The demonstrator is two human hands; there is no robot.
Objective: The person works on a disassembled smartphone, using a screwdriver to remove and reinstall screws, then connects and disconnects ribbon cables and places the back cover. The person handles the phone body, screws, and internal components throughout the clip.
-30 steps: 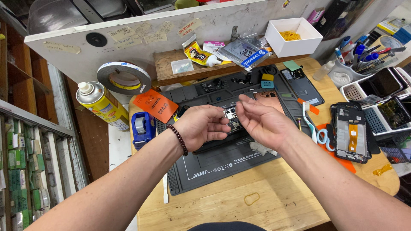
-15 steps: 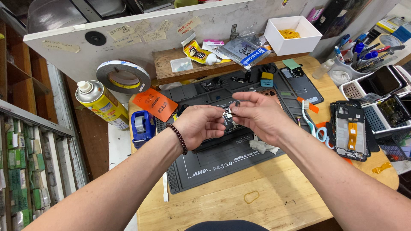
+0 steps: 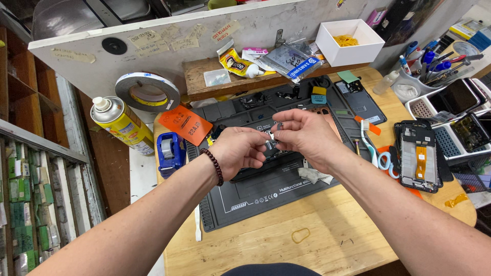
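Both my hands meet above a dark grey repair mat [image 3: 266,197] on a wooden bench. My left hand [image 3: 239,151], with a bead bracelet on the wrist, pinches a small phone circuit board [image 3: 271,142] from the left. Fingertips of my right hand [image 3: 303,134] grip the same board from the right and above. The board is lifted off the mat. Under my left hand lies a dark phone body [image 3: 255,171], mostly hidden.
An opened phone frame [image 3: 418,156] and small scissors [image 3: 379,156] lie to the right. A yellow spray can [image 3: 123,124], tape roll [image 3: 147,92], blue tape dispenser [image 3: 170,151] and orange card [image 3: 185,125] stand left. A white box [image 3: 349,42] and tool trays [image 3: 450,110] sit behind.
Both hands have lifted the small board a little higher off the mat and drawn closer together around it.
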